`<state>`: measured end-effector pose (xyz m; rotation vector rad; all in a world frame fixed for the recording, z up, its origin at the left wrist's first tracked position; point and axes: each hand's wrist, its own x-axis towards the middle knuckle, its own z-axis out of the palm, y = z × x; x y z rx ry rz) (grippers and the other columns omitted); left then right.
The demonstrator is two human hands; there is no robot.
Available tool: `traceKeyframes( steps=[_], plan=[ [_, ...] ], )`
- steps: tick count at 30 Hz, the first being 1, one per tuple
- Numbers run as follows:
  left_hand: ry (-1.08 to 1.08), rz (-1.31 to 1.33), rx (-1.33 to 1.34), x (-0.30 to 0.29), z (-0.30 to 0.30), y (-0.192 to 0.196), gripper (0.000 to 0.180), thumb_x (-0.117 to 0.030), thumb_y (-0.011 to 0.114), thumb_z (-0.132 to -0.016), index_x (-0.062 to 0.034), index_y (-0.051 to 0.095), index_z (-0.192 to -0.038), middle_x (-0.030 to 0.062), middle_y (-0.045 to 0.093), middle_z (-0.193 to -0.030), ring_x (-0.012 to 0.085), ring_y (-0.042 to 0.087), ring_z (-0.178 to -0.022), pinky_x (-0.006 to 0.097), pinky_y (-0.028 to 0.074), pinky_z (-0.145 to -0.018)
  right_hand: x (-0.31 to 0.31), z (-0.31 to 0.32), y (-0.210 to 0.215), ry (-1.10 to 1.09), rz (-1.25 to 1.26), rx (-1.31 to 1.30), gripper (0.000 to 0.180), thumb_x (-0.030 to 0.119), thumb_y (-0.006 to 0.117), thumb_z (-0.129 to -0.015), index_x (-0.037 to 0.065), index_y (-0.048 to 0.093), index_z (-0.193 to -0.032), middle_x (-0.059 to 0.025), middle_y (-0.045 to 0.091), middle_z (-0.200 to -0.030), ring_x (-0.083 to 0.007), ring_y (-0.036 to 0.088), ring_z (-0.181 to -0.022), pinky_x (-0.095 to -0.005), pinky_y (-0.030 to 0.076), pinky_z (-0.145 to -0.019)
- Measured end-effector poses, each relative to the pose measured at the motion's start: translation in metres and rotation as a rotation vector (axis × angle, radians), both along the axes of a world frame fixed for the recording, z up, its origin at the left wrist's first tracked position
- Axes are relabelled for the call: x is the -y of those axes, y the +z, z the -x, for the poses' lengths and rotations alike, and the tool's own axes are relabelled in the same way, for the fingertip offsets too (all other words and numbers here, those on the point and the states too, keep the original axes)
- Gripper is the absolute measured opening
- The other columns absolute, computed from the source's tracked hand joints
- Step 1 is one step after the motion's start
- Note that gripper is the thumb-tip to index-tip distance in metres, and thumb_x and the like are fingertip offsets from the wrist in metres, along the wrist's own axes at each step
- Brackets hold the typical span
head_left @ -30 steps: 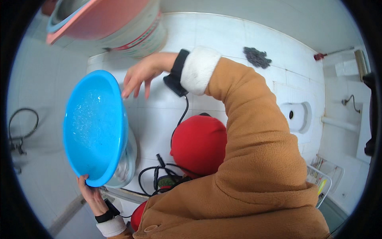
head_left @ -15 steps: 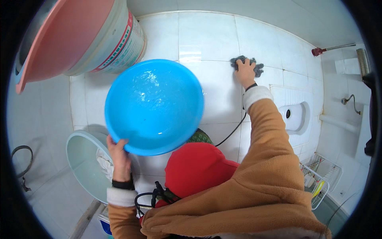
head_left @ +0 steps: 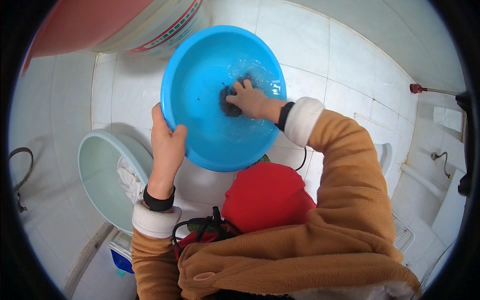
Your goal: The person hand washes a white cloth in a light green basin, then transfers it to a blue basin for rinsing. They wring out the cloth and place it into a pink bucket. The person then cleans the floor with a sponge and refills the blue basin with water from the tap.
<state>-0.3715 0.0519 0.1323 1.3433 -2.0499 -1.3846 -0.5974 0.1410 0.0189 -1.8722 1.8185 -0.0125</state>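
A round blue plastic basin [head_left: 192, 137] with rippling water in it is in front of me. My left hand [head_left: 167, 142] is closed on the basin's left rim, with the thumb on the near side. Inside the basin, my right hand [head_left: 250, 101] presses on a dark grey cloth [head_left: 229, 104] in the water. Its fingers bend over the wad, partly hiding it. Ripples and small splashes surround that hand.
At the far left stand a white bucket [head_left: 172, 25] and a pink basin [head_left: 95, 22]. A pale green tub [head_left: 95, 165] holding white fabric [head_left: 129, 177] is at my left. A squat toilet [head_left: 387, 150] lies at the right, near a wall tap [head_left: 435, 156].
My right hand has brought the grey cloth from the tiled floor at the right into the basin. The basin looks further right and higher in view, with my left hand still on its rim.
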Motion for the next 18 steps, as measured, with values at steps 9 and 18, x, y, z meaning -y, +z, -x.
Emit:
traceKeyframes(
  steps=[9,18],
  plan=[
    [0.266,-0.328,-0.058,-0.007,-0.033,-0.056,0.036,-0.002,0.052,-0.084,0.0021,0.040,-0.118,0.0163,0.056,-0.104,0.0230,0.058,-0.089,0.034,0.048,-0.080,-0.002,-0.030,-0.016,-0.145,-0.077,-0.179,0.049,0.017,0.065,-0.086,0.026,0.054,-0.133,-0.0125,0.040,-0.136,-0.0391,0.037,-0.128,-0.0537,0.050,-0.086],
    [0.244,-0.416,-0.146,-0.024,-0.023,-0.050,0.040,-0.002,0.053,-0.087,0.0008,0.039,-0.124,0.0165,0.055,-0.109,0.0213,0.061,-0.087,0.031,0.055,-0.056,0.053,0.033,-0.029,-0.373,0.368,-0.215,0.039,0.020,0.066,-0.081,0.020,0.061,-0.119,-0.0226,0.051,-0.116,-0.0441,0.052,-0.108,-0.0519,0.052,-0.080]
  ],
)
